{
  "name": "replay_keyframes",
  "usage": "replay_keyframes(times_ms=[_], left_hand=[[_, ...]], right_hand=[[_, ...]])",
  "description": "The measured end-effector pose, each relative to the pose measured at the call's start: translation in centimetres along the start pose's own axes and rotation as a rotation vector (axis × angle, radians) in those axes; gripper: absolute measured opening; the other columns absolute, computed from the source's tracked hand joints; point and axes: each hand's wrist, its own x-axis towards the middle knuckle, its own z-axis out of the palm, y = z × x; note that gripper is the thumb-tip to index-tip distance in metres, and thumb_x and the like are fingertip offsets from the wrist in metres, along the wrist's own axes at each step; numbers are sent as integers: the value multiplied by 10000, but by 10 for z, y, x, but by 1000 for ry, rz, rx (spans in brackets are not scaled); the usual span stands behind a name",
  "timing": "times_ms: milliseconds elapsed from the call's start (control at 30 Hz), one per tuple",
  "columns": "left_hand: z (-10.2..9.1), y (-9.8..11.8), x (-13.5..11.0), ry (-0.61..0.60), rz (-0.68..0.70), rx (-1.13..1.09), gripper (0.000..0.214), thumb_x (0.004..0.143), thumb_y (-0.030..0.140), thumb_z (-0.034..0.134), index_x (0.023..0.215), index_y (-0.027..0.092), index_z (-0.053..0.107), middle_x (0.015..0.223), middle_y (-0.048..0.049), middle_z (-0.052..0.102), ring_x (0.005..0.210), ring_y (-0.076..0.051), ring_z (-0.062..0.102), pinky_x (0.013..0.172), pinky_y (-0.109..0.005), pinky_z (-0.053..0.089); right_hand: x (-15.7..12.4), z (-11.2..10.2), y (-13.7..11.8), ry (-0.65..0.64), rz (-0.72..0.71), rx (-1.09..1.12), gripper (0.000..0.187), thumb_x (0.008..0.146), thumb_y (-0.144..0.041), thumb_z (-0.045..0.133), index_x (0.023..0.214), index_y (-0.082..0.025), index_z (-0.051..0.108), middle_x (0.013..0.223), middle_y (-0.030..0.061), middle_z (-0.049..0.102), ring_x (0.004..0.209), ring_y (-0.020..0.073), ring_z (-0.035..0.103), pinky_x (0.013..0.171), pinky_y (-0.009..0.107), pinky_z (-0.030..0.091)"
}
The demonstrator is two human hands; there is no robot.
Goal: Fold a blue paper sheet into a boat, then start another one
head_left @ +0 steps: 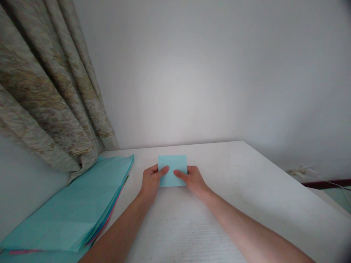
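Note:
A small light-blue square of folded paper (173, 160) is held up between my two hands, over the far middle of the white table. My left hand (151, 179) grips its left edge, with the thumb flat on the front face and the other fingers behind it. On the opposite edge, my right hand (195, 179) pinches the paper the same way, its thumb pointing inward. A faint diagonal crease shows near the paper's upper left corner. The fingers behind the square are hidden.
A stack of large light-blue paper sheets (71, 201), with pink and darker edges underneath, lies on the table's left side. A patterned curtain (49, 84) hangs over the stack's back. Beyond the table's right edge, a power strip (300, 171) with a white cable shows by the wall.

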Motion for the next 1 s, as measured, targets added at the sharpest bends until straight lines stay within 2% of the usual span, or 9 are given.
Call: replay_keyframes(times_ms=[100,233,367,633,800,1000], left_hand=[[-1,1,2,63,22,-31,348,578,331,786,844,119,711,735,-69,711,629,-196,645,655,-330,511],[-4,2,5,151,89,-69,341,590,302,780,865,116,701,771,-63,712,632,-178,639,644,-308,507],[-2,6,5,212,87,-134,305,586,259,781,833,103,693,786,-72,712,645,-165,638,660,-294,511],[4,8,3,152,20,-193,336,573,219,794,869,100,689,878,-103,715,724,-186,665,674,-294,539],[10,6,-1,97,-54,-201,338,596,193,793,902,110,676,942,-128,708,782,-227,678,741,-353,556],[10,6,-3,99,-84,-212,360,601,176,791,933,109,669,982,-143,699,809,-234,678,764,-365,558]], right_hand=[[0,0,-2,-27,-28,-1,318,641,-454,696,693,-141,684,641,34,643,559,152,546,543,268,412],[2,-2,-2,41,-65,-131,321,657,-417,668,499,-155,571,437,-38,461,416,80,358,436,230,240],[4,-2,-3,95,-87,-152,273,669,-387,640,534,-153,599,457,-27,485,434,90,377,456,237,270],[4,-5,-5,267,-108,0,289,667,-432,658,575,-162,616,533,-1,540,441,97,392,449,248,292],[2,-3,-7,230,-106,-24,294,647,-439,680,569,-163,616,520,-1,539,435,95,381,433,245,281],[1,-2,-8,178,-100,-7,288,631,-437,688,569,-164,619,487,-22,501,434,91,366,439,242,266]])
